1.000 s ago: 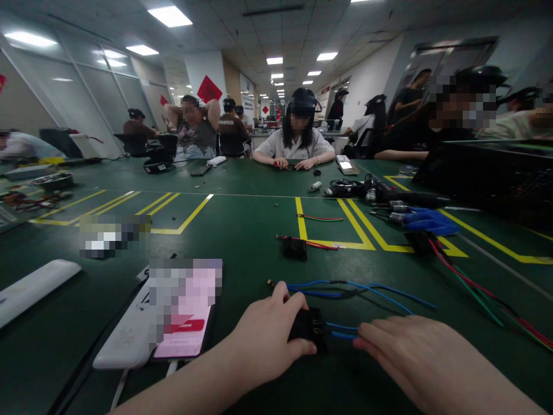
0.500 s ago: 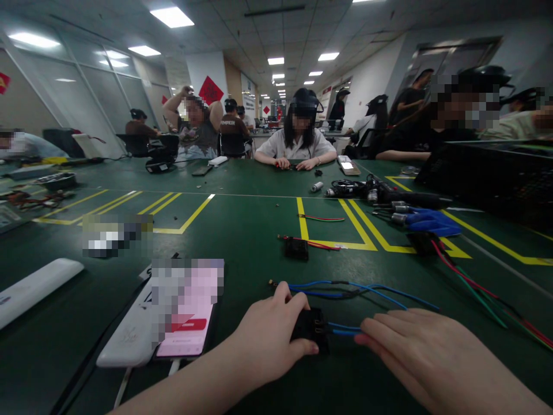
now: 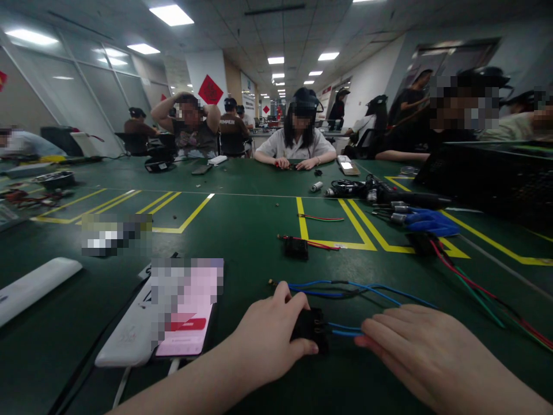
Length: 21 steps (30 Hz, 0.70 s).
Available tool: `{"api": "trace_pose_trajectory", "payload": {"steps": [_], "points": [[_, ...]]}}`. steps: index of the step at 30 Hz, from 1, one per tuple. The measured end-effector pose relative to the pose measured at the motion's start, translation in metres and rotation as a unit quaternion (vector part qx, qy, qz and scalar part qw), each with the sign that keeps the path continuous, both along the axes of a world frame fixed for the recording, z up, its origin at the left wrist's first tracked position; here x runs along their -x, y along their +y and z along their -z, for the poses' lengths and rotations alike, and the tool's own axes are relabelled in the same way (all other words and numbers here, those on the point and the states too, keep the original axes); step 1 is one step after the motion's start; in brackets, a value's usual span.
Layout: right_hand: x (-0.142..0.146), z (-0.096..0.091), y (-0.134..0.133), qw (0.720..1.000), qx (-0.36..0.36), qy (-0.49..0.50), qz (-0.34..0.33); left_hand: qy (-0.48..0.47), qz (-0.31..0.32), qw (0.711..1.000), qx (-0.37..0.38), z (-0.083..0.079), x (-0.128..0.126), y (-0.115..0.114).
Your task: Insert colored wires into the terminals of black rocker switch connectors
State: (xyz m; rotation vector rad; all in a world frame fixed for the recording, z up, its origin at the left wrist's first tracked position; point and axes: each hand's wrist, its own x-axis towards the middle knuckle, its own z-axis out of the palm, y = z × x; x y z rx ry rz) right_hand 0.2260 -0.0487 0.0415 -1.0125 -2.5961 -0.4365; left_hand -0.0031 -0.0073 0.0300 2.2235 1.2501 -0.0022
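Note:
My left hand [image 3: 276, 331] is closed around a small black plastic box [image 3: 311, 328] on the green table, thumb along its near side and fingers over the far side. Two blue wires [image 3: 344, 331] come out of the box's right side. They run under the fingertips of my right hand [image 3: 415, 340], which is pressed together on them, palm down. Just beyond the box lies a loose pair of longer blue wires [image 3: 322, 283] with a small brass-coloured end at the left.
Further off sit another black box [image 3: 296, 248] with red wires and one [image 3: 424, 243] with red and green wires. To the left lie a phone [image 3: 185, 340] and a white power bank [image 3: 129, 323]. Tools with blue handles [image 3: 432, 222] lie right. A co-worker [image 3: 298, 138] sits opposite.
Both my hands keep almost the same place, the right shifting very slightly. In the background, a person at the left has brought both raised arms to their head.

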Motion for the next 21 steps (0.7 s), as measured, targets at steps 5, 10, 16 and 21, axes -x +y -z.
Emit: {"api": "trace_pose_trajectory", "payload": {"steps": [5, 10, 16, 21], "points": [[-0.003, 0.020, -0.002, 0.985, 0.143, -0.050, 0.084, -0.003, 0.003, 1.000, 0.001, -0.001, 0.000, 0.000], [0.001, 0.025, -0.004, 0.981, 0.148, -0.066, 0.105, -0.009, -0.002, 1.000, -0.007, 0.001, 0.001, -0.001], [0.000, 0.002, -0.002, 0.999, 0.009, -0.014, 0.032, -0.021, -0.003, 1.000, -0.020, 0.006, 0.002, -0.001], [-0.003, 0.009, -0.002, 0.997, 0.053, -0.032, 0.047, -0.011, -0.008, 1.000, -0.001, 0.001, 0.000, -0.001]]}}
